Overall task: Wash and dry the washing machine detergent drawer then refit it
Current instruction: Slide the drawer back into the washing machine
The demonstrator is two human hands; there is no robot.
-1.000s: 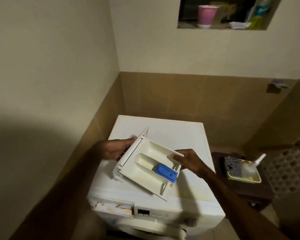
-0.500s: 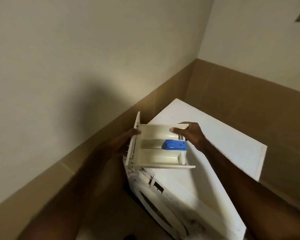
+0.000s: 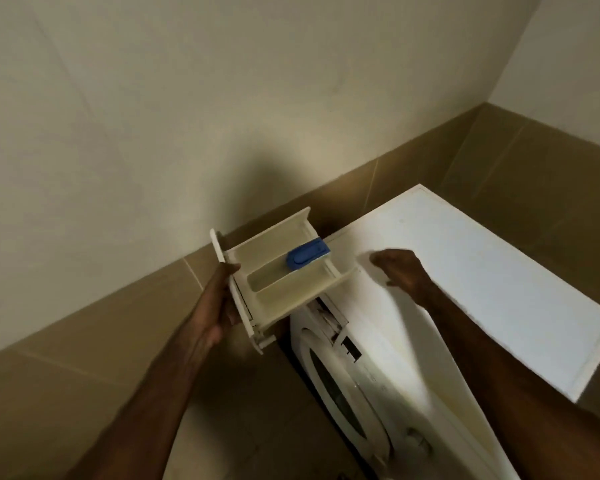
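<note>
No text, label, brand name, number or sign can be read anywhere in this view. The washing machine (image 3: 447, 306) shows plain white surfaces, and the few small marks on its front panel beside the round door are too blurred to make out. The detergent drawer (image 3: 284, 275), held just left of the machine's top, carries a blue insert (image 3: 307, 254) with no legible lettering.

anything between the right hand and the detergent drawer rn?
No object. In the head view only bare white washing machine top shows between the right hand and the detergent drawer, which the left hand holds by its front panel.
</note>
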